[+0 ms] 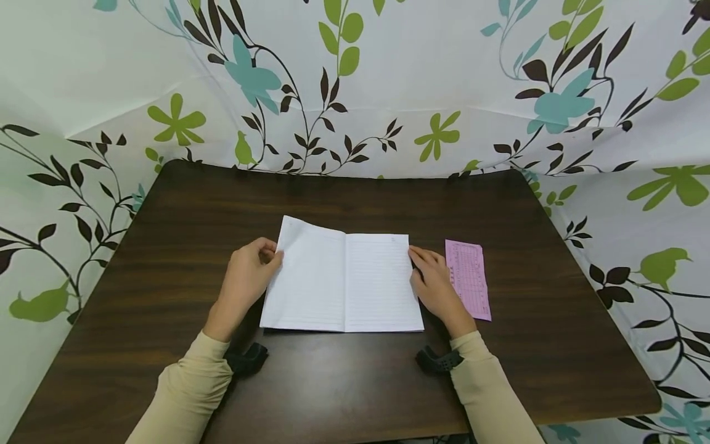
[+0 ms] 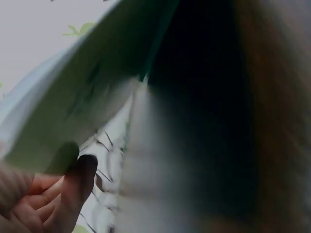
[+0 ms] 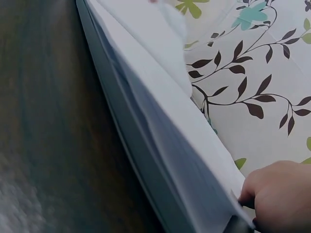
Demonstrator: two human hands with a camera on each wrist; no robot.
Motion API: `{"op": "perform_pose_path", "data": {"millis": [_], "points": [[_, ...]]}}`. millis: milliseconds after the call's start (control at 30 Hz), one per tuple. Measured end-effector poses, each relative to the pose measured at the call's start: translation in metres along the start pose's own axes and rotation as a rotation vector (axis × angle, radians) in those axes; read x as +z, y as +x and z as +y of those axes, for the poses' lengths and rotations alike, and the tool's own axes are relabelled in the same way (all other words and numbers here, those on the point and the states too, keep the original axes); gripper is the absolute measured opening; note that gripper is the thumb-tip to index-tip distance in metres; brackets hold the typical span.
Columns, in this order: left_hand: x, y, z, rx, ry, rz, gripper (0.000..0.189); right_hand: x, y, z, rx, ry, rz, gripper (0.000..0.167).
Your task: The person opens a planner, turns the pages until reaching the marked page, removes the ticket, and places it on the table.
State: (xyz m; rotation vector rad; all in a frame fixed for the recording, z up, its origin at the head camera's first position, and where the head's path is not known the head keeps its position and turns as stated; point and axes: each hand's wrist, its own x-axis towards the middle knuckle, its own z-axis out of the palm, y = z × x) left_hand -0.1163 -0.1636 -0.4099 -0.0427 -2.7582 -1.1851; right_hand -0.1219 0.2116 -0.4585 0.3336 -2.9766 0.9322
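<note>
An open notebook point(image 1: 383, 283) with white ruled pages lies spread in the middle of the table, its fold running top to bottom. At its left edge, my left hand point(image 1: 246, 277) pinches the raised left side between thumb and fingers. The left wrist view has this hand point(image 2: 41, 199) under a lifted, blurred leaf point(image 2: 63, 107). My right hand point(image 1: 438, 283) grips the right edge near the upper corner. Seen from the right wrist, the hand point(image 3: 284, 196) holds the far end of the pages point(image 3: 165, 107), which fan apart slightly above the cover.
Just right of my right hand, a pink printed slip point(image 1: 468, 280) lies on the dark wooden table point(image 1: 549, 345). A white curtain point(image 1: 388, 80) with leaf and bird patterns hangs behind and beside the table. A dark band sits on each wrist.
</note>
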Motion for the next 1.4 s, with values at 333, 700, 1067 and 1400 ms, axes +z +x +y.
{"op": "perform_pose_path", "data": {"millis": [333,700,1067,1400], "points": [[-0.008,0.027,0.091,0.214,0.007,-0.103,0.003,0.003,0.002,-0.009,0.018,-0.004,-0.014,0.050],[0.064,0.054,0.156,0.264,0.199,-0.402,0.010,-0.004,0.010,-0.005,-0.001,0.196,0.268,0.037],[0.148,0.046,0.151,0.254,0.361,-0.485,0.025,-0.003,0.007,-0.007,-0.027,0.294,0.506,0.026],[0.174,0.037,0.148,0.216,0.512,-0.406,0.044,-0.001,0.008,-0.009,-0.055,0.288,0.522,0.022]]}}
